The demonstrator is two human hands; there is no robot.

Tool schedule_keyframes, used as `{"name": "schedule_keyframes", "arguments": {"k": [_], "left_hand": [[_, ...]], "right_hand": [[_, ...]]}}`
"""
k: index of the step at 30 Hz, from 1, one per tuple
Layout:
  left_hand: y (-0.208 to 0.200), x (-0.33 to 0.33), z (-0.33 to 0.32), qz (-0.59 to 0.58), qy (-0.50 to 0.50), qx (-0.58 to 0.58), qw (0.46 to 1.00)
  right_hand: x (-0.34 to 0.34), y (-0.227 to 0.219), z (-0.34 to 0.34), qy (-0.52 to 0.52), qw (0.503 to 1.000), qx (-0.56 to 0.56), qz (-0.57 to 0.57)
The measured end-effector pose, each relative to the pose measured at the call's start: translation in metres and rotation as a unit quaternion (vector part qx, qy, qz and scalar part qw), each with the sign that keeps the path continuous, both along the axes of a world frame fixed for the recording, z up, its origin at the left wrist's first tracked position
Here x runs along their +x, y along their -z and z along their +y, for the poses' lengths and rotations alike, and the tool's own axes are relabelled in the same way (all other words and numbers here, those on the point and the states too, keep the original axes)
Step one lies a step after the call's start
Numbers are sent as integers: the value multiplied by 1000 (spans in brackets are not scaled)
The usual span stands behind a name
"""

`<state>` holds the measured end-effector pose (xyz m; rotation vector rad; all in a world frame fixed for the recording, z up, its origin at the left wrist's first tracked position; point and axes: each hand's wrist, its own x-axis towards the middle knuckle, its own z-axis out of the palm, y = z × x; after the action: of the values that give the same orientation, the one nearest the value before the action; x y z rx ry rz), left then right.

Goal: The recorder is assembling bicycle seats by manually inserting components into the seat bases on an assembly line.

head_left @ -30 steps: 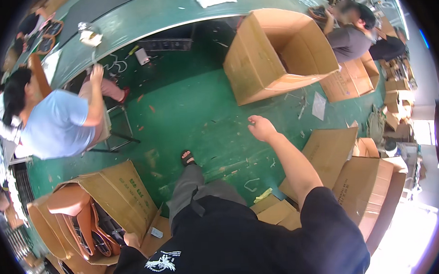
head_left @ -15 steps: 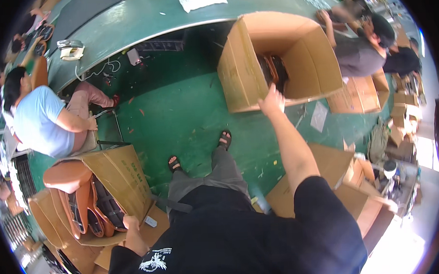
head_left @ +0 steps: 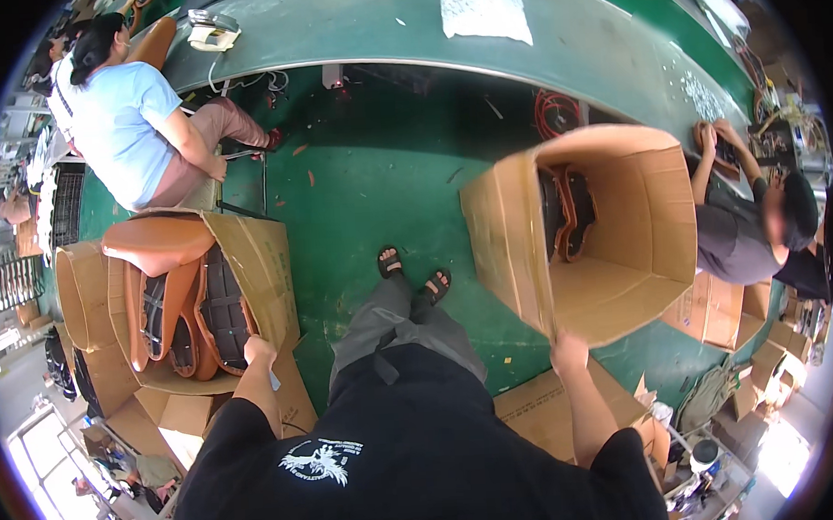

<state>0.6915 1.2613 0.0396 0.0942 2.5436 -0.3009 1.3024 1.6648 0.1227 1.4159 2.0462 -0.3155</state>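
Green floor (head_left: 358,193): right carton (head_left: 504,247), left carton (head_left: 260,257), both open. Brown padded pieces (head_left: 578,218) inside right carton, along left wall, long axis near-to-far, straight ahead of nearer right hand (head_left: 569,354), gripping near rim corner. Left hand (head_left: 260,351) at left carton's right edge; grip unclear.

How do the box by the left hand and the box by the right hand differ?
The left box is crowded with brown-and-black pieces, one jutting past its opening; the right box holds only a few, along one side. The right box shows much bare cardboard inside; the left box shows little. Both are brown cardboard and stand open.
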Motion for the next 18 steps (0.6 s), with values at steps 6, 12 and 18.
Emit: {"name": "schedule_keyframes", "arguments": {"k": [6, 12, 18], "left_hand": [[-42, -5, 4, -8, -51, -4, 999], [-88, -3, 38, -38, -19, 1, 999], [-87, -11, 49, -20, -77, 4, 997]], "right_hand": [[88, -22, -23, 3, 974, -92, -208], [-40, -92, 40, 56, 940, -204, -268], [-255, -68, 158, -170, 965, -196, 36]]}}
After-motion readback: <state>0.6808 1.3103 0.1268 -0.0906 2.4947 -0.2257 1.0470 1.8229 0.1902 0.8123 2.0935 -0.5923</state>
